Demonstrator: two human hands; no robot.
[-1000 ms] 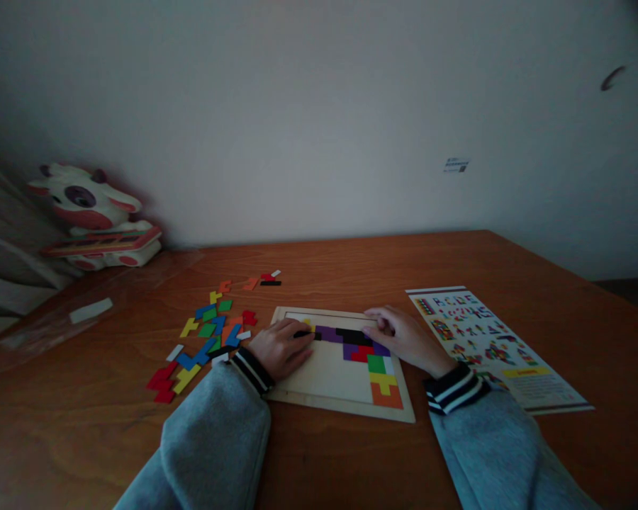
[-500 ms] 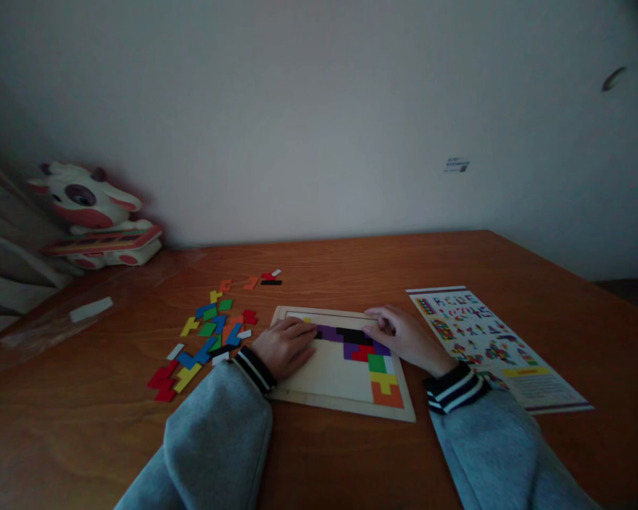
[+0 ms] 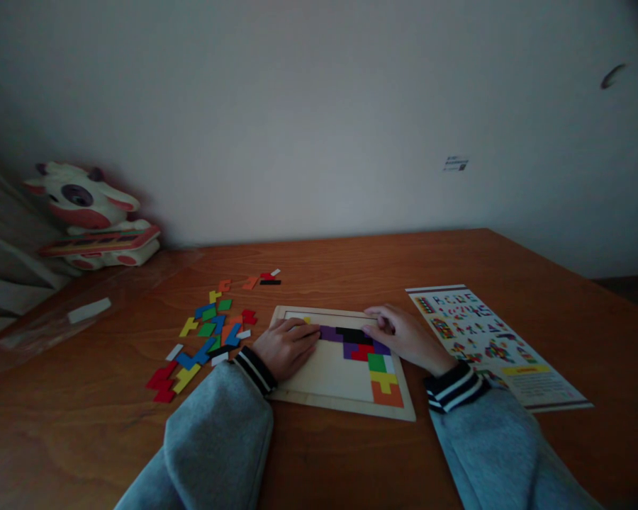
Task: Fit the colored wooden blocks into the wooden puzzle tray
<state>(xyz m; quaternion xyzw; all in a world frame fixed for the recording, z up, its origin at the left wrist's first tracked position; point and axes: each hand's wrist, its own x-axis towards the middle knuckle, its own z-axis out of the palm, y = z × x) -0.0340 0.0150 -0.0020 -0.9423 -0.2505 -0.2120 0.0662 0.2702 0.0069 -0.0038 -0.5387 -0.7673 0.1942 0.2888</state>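
Observation:
A shallow wooden puzzle board [image 3: 340, 405] lies before me, with coloured block pieces along its upper part and right side. My left hand [image 3: 288, 347] rests palm down over the board's left side, fingers stretched out. Its fingertips touch the left end of a purple piece [image 3: 329, 333]; what lies beneath them is hidden. At the upper right corner, my right hand [image 3: 404, 336] lies on the board, thumb and forefinger apart and nothing visible between them. Its thumb tip is beside a black piece [image 3: 354, 336]. Red [image 3: 362, 352], green [image 3: 376, 363], yellow [image 3: 385, 382] and orange pieces [image 3: 388, 395] sit below.
Many loose coloured pieces [image 3: 207, 329] are scattered left of the board, with a black bar [image 3: 270, 282] among others farther back. A printed pattern sheet [image 3: 532, 379] lies to the right. A cow-shaped toy keyboard [image 3: 101, 241] stands at the back left, near a white strip [image 3: 89, 310].
My left hand has slid slightly right, and its fingertips now cover the small dark bit that showed beside the purple piece. My right hand has hardly moved.

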